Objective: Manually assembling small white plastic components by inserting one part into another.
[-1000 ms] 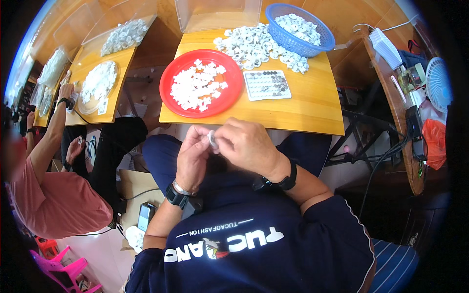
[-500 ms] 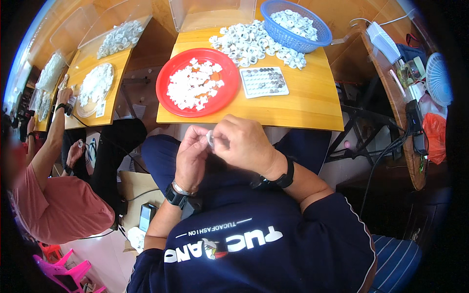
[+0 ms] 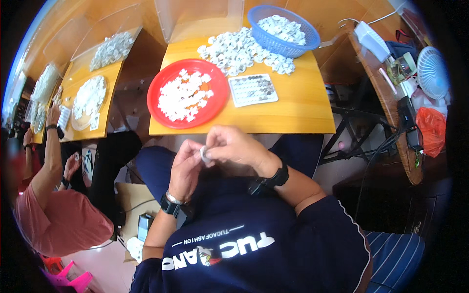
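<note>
Just in front of the table's near edge, both hands meet around one small white round plastic part (image 3: 204, 154). My left hand (image 3: 185, 162) pinches it from the left between thumb and fingers. From the right, the fingertips of my right hand (image 3: 235, 149) press on it, partly covering it. Beyond them on the table lies a red plate (image 3: 153, 101) with many small white pieces (image 3: 183, 95). To its right is a white tray (image 3: 266, 97) with rows of small dark round parts. A heap of white ring-shaped parts (image 3: 229, 51) spreads behind both.
At the back right a blue basket (image 3: 283, 47) holds more white parts, with a clear bin (image 3: 200, 17) beside it. A side shelf carries a small fan (image 3: 433, 73) and a red bag (image 3: 431, 131). At left a co-worker (image 3: 63, 215) sits by another table (image 3: 111, 73).
The view has shifted slightly, so the table things sit further left. Both hands still hold the white part, its angle changed a little. The co-worker's far hand now has a white tray by it.
</note>
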{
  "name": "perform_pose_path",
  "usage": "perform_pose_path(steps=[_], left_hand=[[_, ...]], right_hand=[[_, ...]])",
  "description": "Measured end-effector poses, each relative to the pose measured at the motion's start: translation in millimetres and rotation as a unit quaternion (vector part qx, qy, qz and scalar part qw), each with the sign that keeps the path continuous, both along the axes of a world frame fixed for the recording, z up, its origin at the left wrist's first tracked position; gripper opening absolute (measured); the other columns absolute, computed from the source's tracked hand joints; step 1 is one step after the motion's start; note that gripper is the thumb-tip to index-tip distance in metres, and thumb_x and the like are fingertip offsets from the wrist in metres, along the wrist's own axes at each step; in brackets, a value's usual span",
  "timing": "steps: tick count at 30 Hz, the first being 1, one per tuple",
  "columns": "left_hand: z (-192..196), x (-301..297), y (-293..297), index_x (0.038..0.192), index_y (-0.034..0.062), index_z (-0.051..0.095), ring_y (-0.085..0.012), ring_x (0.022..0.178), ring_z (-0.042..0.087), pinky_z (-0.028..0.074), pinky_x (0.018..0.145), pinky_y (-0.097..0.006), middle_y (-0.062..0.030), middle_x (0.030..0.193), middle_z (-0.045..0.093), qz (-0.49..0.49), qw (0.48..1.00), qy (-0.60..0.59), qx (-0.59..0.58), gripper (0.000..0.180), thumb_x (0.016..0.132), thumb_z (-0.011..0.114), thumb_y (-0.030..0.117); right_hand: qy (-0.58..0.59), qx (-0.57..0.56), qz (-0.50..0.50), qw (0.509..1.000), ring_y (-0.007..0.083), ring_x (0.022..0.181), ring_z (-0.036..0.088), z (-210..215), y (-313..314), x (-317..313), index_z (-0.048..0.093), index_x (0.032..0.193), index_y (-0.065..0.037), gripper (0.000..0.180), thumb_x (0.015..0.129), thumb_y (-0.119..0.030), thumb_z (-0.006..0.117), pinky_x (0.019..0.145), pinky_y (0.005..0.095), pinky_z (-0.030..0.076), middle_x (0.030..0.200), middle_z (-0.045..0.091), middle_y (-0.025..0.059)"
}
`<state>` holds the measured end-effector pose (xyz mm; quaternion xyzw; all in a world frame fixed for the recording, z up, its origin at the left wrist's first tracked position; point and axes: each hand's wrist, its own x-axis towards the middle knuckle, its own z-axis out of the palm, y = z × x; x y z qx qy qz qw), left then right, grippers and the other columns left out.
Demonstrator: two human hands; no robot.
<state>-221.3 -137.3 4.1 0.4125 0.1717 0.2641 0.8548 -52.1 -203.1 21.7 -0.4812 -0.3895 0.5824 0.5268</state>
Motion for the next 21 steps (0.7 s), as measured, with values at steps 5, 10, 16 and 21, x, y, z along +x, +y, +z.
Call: perform_pose_path(steps=[5,10,16,21], left_hand=[[-2.3,1.3,1.8,0.100,0.0020,0.052,-0.0191,0.083,0.063,0.049,0.074,-0.030,-0.0095,0.089,0.062,-0.002,0.997,-0.043,-0.061,0.016,0.092,0.055,0.015],[-11.4,3.7,6.8,0.101,0.0022,0.053,-0.0230,0.080,0.061,0.048,0.075,-0.033,-0.0124,0.086,0.062,-0.014,0.991,-0.097,-0.086,0.017,0.091,0.057,0.016],[-7.2,3.5,9.0,0.101,0.0018,0.053,-0.0266,0.079,0.059,0.045,0.075,-0.035,-0.0159,0.084,0.062,-0.016,0.981,-0.163,-0.101,0.020,0.090,0.059,0.017],[-6.4,1.6,9.7,0.100,0.0018,0.052,-0.0265,0.080,0.059,0.045,0.075,-0.035,-0.0165,0.083,0.062,-0.008,0.980,-0.173,-0.097,0.020,0.090,0.059,0.018]], right_hand=[[0.017,0.031,0.033,0.999,0.0054,0.058,0.057,-1.1,0.0,2.4,0.056,0.088,-0.003,0.012,0.086,-0.009,0.066,0.050,0.0168,0.040,0.071,0.065,0.0051],[-0.096,0.095,-0.013,0.991,0.0060,0.073,0.060,5.6,-1.3,26.0,0.064,0.092,-0.001,0.008,0.087,-0.007,0.064,0.062,0.0214,0.047,0.079,0.066,0.0024],[-0.549,0.071,-0.256,0.793,0.0206,0.076,0.065,7.0,9.4,119.1,0.069,0.091,-0.002,0.013,0.084,-0.012,0.066,0.070,0.0314,0.050,0.088,0.069,0.0097],[-0.621,0.013,-0.221,0.752,0.0319,0.079,0.064,-4.7,16.4,137.9,0.071,0.088,-0.005,0.013,0.080,-0.014,0.065,0.073,0.0394,0.050,0.087,0.066,0.0147]])
